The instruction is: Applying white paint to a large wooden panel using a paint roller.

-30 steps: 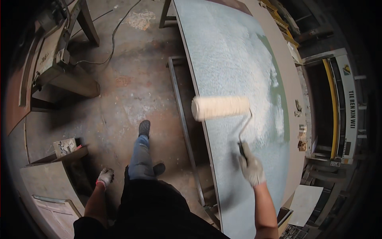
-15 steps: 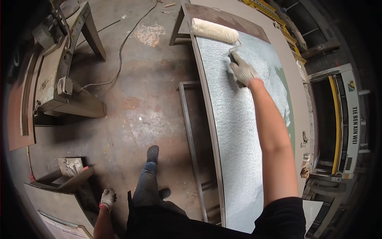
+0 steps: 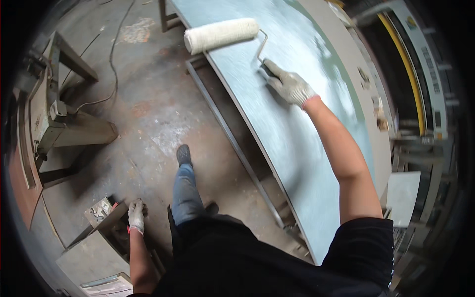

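Paint roller (image 3: 221,35) held far out over the grey panel (image 3: 292,123), at its near-left edge.

Head view: the roller's long axis is laid across the panel, roughly square to the panel's length, and its wire frame is led back to a handle gripped in the gloved right hand (image 3: 288,86), whose fingers (image 3: 273,69) are wrapped shut around it. The roller is thus found ahead and to the left of that hand. The gloved left hand (image 3: 136,216) is rested, loosely curled, on a low box (image 3: 101,212) near the floor, well apart from the roller.
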Motion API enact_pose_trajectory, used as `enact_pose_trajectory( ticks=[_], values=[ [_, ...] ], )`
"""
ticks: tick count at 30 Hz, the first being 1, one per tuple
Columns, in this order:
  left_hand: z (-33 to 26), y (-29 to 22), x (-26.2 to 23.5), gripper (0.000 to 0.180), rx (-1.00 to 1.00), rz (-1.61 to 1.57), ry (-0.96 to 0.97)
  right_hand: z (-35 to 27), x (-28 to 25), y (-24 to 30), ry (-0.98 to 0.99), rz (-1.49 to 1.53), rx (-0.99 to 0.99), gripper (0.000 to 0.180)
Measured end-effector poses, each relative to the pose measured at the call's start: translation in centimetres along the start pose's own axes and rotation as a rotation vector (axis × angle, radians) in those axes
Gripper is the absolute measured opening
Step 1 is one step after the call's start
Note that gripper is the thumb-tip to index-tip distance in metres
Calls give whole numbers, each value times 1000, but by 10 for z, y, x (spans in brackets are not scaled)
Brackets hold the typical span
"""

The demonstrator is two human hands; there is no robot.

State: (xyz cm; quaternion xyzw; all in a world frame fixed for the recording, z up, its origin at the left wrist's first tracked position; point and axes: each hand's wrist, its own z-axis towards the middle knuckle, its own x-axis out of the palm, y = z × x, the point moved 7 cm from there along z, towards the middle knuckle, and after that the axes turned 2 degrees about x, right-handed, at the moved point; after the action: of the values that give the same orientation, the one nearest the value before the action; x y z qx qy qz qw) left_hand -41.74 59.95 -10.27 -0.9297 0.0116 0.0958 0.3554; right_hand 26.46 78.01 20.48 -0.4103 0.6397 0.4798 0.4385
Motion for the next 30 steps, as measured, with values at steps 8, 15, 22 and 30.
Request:
enact_pose_trajectory(
  ticks=[8,15,22,30],
  values=[
    [-40,90,11,18,-1,166,117,-433,5,-115,139,-91,248,50],
    [-76,148,-2,10,-95,260,259,-690,14,-112,54,-23,376,44],
    [-71,136,5,10,-177,334,274,-634,34,-93,-18,-5,546,56],
    [15,19,98,19,-43,331,360,-378,-1,-116,-27,92,653,60]
  ],
)
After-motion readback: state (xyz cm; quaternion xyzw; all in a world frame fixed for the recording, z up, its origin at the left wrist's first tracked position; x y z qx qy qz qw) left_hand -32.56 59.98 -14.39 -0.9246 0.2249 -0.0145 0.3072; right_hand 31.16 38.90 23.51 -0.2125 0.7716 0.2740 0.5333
